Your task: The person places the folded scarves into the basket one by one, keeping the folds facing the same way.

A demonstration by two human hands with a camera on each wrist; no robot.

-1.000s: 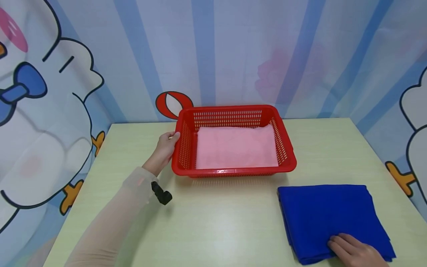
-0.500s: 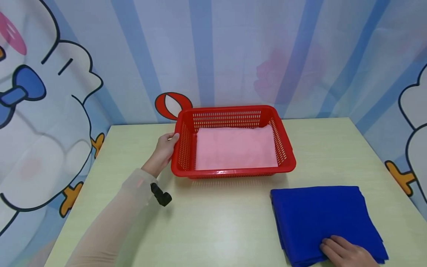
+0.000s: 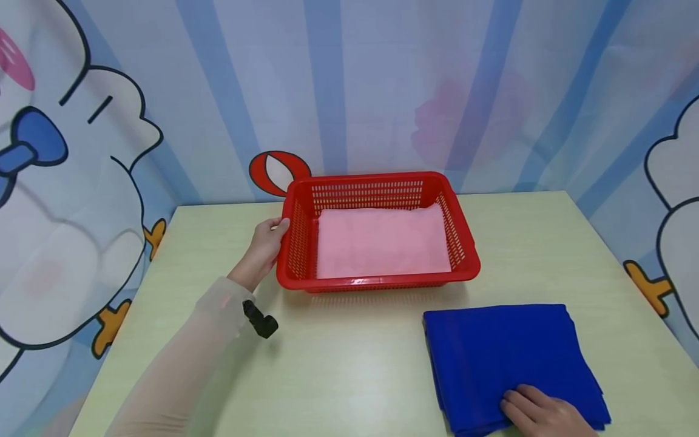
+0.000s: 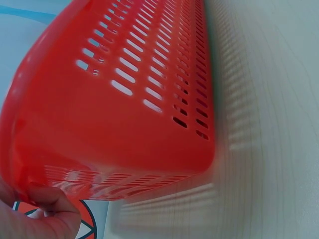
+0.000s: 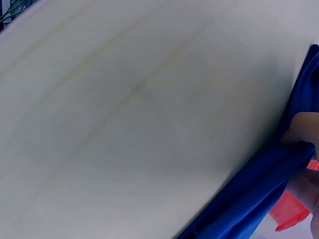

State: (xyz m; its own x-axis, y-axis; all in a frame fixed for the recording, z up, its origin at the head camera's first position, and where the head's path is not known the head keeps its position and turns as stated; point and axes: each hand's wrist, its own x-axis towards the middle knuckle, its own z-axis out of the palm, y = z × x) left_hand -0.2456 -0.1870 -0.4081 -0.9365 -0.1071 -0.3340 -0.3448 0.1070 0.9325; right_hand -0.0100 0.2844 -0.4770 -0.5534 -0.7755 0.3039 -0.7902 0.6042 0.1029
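Note:
A red plastic basket with slotted walls stands toward the back of the table. My left hand grips its left rim, the thumb over the top; in the left wrist view the fingers curl around that rim. Inside the basket lies a folded pink cloth. At the front right is a folded blue cloth, several layers thick. My right hand pinches its near edge, fingers on top; the right wrist view shows the blue cloth bunched between thumb and fingers.
The pale wooden table ends against a cartoon-printed curtain close behind the basket. Part of the same curtain closes in on both sides. A black wrist camera sticks out from the left sleeve.
My right hand has moved left across the table with the blue cloth, bringing it nearer the basket. The left hand and the basket hold nearly still; the whole view shifts slightly.

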